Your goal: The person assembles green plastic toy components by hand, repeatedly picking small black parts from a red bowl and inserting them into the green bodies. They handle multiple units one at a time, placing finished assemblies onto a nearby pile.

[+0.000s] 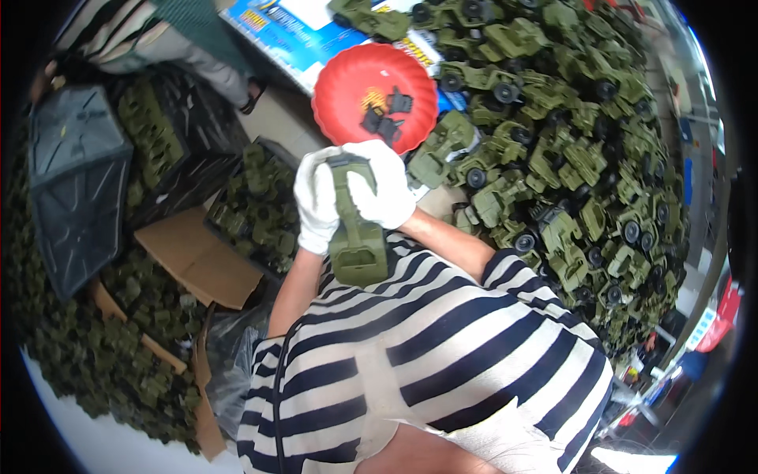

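Close in front of my chest, both hands in white gloves grip an olive-green plastic toy vehicle body. My left hand is closed around its left side. From the right, my right hand wraps over the upper part, its thumb pressed against the piece. A dark part shows at the far end of the body, between the fingers; whether it is attached I cannot tell. Just beyond my hands stands a red scalloped bowl holding several black plastic parts and small yellow pieces.
A large heap of green toy vehicles with black wheels fills the right. Dark crates, a cardboard flap and many more green parts lie at left. Blue-and-white boxes sit behind the bowl. Another person's legs show at upper left.
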Motion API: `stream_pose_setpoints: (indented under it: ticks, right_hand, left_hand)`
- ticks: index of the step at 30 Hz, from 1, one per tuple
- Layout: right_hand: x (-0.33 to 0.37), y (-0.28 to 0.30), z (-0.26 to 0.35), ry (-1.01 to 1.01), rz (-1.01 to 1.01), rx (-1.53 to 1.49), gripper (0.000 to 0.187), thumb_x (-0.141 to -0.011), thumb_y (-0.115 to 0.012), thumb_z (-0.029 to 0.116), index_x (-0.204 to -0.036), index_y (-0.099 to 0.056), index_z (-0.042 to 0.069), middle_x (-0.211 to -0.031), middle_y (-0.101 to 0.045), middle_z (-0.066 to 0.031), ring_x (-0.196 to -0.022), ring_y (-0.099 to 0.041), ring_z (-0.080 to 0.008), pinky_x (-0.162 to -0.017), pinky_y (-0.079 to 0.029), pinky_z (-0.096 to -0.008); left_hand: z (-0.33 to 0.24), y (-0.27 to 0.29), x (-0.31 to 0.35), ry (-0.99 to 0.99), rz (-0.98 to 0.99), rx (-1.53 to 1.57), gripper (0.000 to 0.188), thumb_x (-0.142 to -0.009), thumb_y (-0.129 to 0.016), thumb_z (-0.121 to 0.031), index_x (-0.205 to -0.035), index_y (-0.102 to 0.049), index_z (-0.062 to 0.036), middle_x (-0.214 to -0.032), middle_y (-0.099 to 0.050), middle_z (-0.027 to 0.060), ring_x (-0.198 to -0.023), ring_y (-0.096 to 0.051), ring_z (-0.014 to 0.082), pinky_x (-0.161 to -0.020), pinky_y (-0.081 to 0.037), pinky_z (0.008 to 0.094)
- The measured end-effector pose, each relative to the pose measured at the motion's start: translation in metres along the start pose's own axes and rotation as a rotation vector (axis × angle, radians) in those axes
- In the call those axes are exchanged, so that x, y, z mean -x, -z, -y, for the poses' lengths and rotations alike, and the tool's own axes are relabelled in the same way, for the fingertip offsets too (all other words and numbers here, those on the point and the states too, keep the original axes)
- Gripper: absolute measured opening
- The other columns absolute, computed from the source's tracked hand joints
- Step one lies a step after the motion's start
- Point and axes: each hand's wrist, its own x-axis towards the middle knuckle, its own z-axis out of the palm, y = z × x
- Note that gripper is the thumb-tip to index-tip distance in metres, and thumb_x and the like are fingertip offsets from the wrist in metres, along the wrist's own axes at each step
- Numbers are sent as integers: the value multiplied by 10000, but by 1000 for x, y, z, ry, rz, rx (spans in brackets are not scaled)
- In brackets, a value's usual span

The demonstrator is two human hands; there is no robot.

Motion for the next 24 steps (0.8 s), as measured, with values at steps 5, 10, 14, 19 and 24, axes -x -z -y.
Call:
stream_pose_setpoints:
  ticks: [5,10,14,19,24]
  right_hand:
    - [-24,25,-9,-183,-126,93,345,-857,-643,146,-1176,-594,23,-1037,-650,-200,-952,-643,-361,-847,-510,-414]
    - [-92,172,-20,-43,-397,540,273,-911,-615,211,-1133,-643,56,-1113,-659,-184,-1048,-639,-344,-924,-506,-398]
    - [-133,258,-31,-55,-553,1449,538,-845,-690,394,-1264,-577,76,-1277,-570,-209,-1147,-532,-401,-956,-429,-509]
    - [-186,179,-57,252,-338,1073,357,-803,-676,325,-1077,-669,96,-1100,-654,-163,-1041,-600,-384,-885,-486,-492]
    - [-246,64,-162,-337,416,936,718,-733,-700,547,-1297,-564,123,-1418,-474,-134,-1194,-557,-328,-927,-490,-445]
  left_hand:
    - [-4,-12,-31,164,191,47,464,-1033,-443,-337,-1368,-440,-17,-1323,-527,134,-1234,-505,247,-1009,-446,360]
    - [15,-4,-56,446,53,126,515,-1036,-461,-369,-1406,-423,-13,-1362,-505,147,-1234,-524,246,-957,-512,372]
    - [34,4,-55,584,-158,18,464,-1004,-556,-332,-1353,-487,-35,-1251,-571,62,-1074,-592,166,-914,-504,319]
    - [74,4,-51,666,-169,4,292,-978,-611,-276,-1227,-564,-129,-995,-597,-49,-825,-546,20,-722,-469,223]
    - [54,-12,-49,696,-246,17,344,-944,-650,-141,-1248,-537,-27,-1021,-599,-2,-778,-501,41,-657,-435,209]
